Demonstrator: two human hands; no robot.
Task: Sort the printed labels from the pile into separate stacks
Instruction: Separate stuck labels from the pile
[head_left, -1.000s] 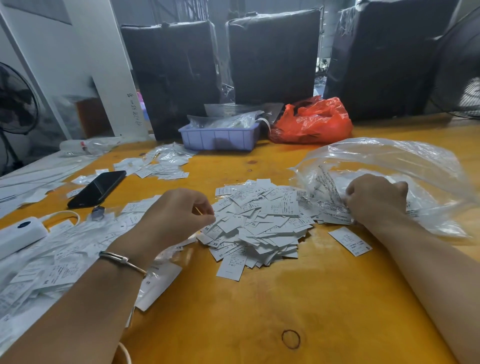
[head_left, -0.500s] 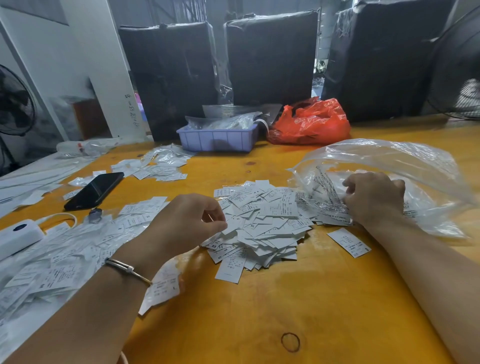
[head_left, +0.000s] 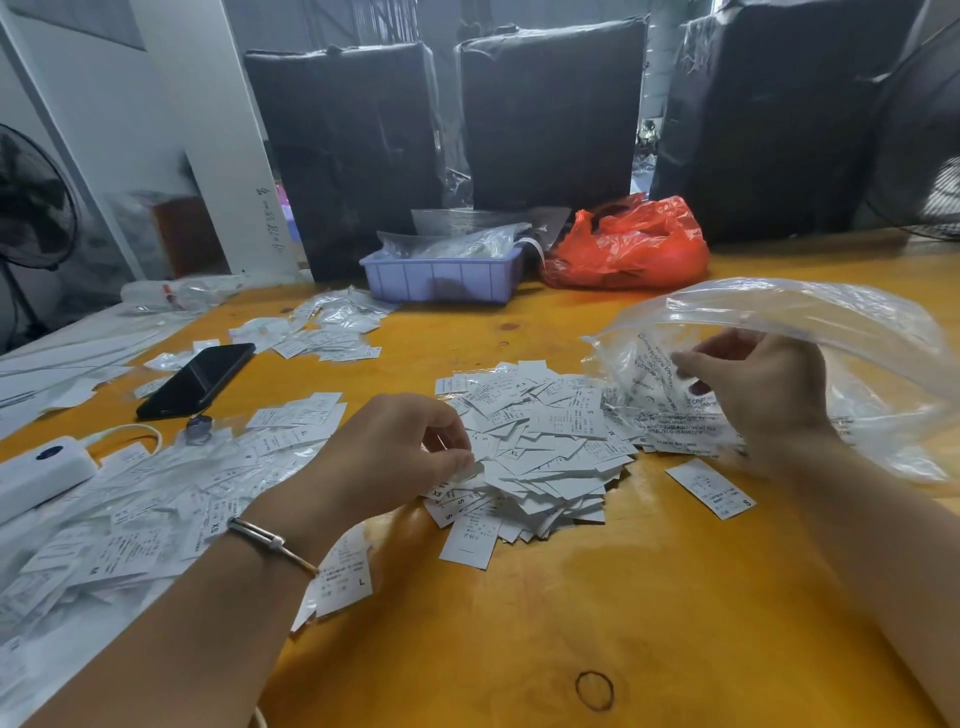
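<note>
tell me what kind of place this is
Probably a garment packing or warehouse workroom. A pile of size-marked labels lies on a yellow worktable, large black-wrapped bales stand behind it, and a purple bin holds plastic bags.

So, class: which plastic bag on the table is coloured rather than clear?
The red bag at the back, beside the lilac tray; the big bag at the right hand is transparent.

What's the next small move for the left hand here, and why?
Probably lift the label clear of the pile and read its size letter. The left hand already has it in a pinch grip at the pile's near-left edge, while the right hand is busy with the clear bag.
</note>
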